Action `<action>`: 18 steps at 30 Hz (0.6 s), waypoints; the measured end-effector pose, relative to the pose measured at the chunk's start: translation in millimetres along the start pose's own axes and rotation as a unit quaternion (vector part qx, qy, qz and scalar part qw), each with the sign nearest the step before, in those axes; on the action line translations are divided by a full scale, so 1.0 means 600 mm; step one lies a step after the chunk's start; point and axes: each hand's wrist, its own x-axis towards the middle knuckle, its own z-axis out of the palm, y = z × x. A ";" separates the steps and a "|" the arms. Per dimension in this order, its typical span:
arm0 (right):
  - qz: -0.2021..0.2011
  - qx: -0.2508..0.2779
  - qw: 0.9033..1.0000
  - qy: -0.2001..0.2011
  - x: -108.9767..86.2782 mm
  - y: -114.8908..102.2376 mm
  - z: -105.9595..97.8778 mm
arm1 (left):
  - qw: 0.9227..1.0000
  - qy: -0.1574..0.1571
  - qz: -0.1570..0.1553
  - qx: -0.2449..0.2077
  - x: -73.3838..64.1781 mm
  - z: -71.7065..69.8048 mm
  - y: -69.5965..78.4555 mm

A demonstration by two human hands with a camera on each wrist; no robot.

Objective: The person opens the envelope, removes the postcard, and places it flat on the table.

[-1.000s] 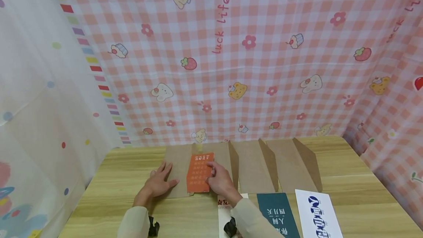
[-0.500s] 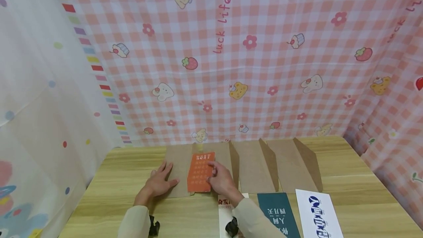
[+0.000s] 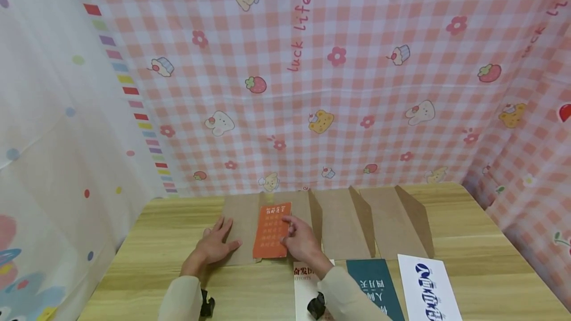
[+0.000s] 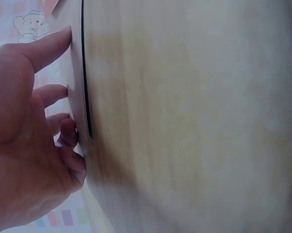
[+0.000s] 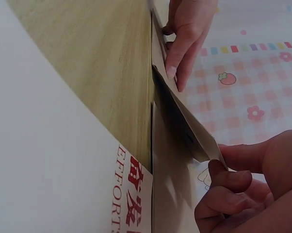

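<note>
An orange card (image 3: 269, 232) with rows of pale characters is pinched at its right edge by my right hand (image 3: 303, 241). In the right wrist view the right thumb and curled fingers (image 5: 233, 182) grip the edge of a raised brown flap (image 5: 199, 131); whether the card is held together with it cannot be told. My left hand (image 3: 213, 246) rests on the leftmost brown paper envelope (image 3: 241, 227), fingers spread. The left wrist view shows the left fingertips (image 4: 66, 36) touching the envelope's surface. The card covers part of the second envelope (image 3: 299, 207).
Two more brown envelopes (image 3: 341, 227) (image 3: 388, 227) lie to the right, flaps raised. In front are a cream card (image 3: 303, 286) partly under the right forearm, a dark green card (image 3: 374, 281) and a white card (image 3: 430, 286). The wooden table (image 3: 156, 251) meets a checked curtain (image 3: 357, 88) behind.
The orange card has shifted slightly right and away from me with my right hand, and its left edge looks straighter. My left hand stays in place.
</note>
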 end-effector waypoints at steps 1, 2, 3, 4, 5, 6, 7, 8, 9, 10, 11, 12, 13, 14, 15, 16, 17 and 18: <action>-0.003 0.004 1.000 0.000 -0.001 0.000 -0.001 | 1.000 0.000 0.001 0.000 0.000 0.000 0.000; -0.003 0.008 1.000 0.000 -0.001 -0.001 -0.002 | 1.000 0.001 0.001 -0.001 -0.001 0.000 0.000; -0.002 0.012 1.000 -0.001 -0.002 -0.002 -0.003 | 1.000 0.001 0.002 -0.001 -0.001 -0.001 0.001; -0.001 0.013 1.000 0.000 -0.003 -0.002 -0.004 | 1.000 0.002 0.003 -0.001 -0.001 0.000 0.000; -0.002 0.014 1.000 0.000 -0.003 -0.003 -0.005 | 1.000 0.002 0.003 0.000 -0.001 0.000 0.000; -0.001 0.016 1.000 0.000 -0.004 -0.004 -0.006 | 1.000 0.003 0.004 0.000 -0.001 0.000 0.000; -0.003 0.017 1.000 -0.001 -0.005 -0.005 -0.007 | 1.000 0.003 0.005 0.000 -0.001 0.000 0.000; -0.001 0.016 1.000 -0.001 -0.005 -0.005 -0.008 | 1.000 0.004 0.005 0.000 -0.001 0.000 0.000; -0.002 0.017 1.000 -0.002 -0.006 -0.006 -0.009 | 1.000 0.004 0.005 0.000 0.000 0.000 -0.001; -0.002 0.017 1.000 -0.003 -0.007 -0.006 -0.009 | 1.000 0.003 0.004 0.000 0.000 0.001 -0.001; -0.001 0.019 1.000 -0.004 -0.008 -0.007 -0.010 | 1.000 0.003 0.004 0.000 0.000 0.001 -0.001; 0.002 0.022 1.000 -0.006 -0.009 -0.007 -0.011 | 1.000 0.004 0.004 -0.001 0.000 0.001 -0.001; 0.002 0.024 1.000 -0.007 -0.010 -0.007 -0.012 | 1.000 0.004 0.003 -0.001 0.000 0.001 -0.002; 0.006 0.026 1.000 -0.007 -0.010 -0.007 -0.012 | 1.000 0.004 0.003 -0.002 0.000 0.001 -0.002; 0.008 0.029 1.000 -0.008 -0.011 -0.007 -0.013 | 1.000 0.003 0.003 -0.002 0.000 0.001 -0.002; 0.009 0.030 0.999 -0.009 -0.012 -0.007 -0.013 | 1.000 0.004 0.004 -0.001 0.000 0.001 -0.002; 0.010 0.032 0.999 -0.009 -0.012 -0.007 -0.014 | 1.000 0.004 0.005 -0.002 0.000 0.001 -0.001; 0.010 0.034 0.999 -0.010 -0.013 -0.007 -0.014 | 1.000 0.004 0.005 -0.003 0.001 0.001 -0.001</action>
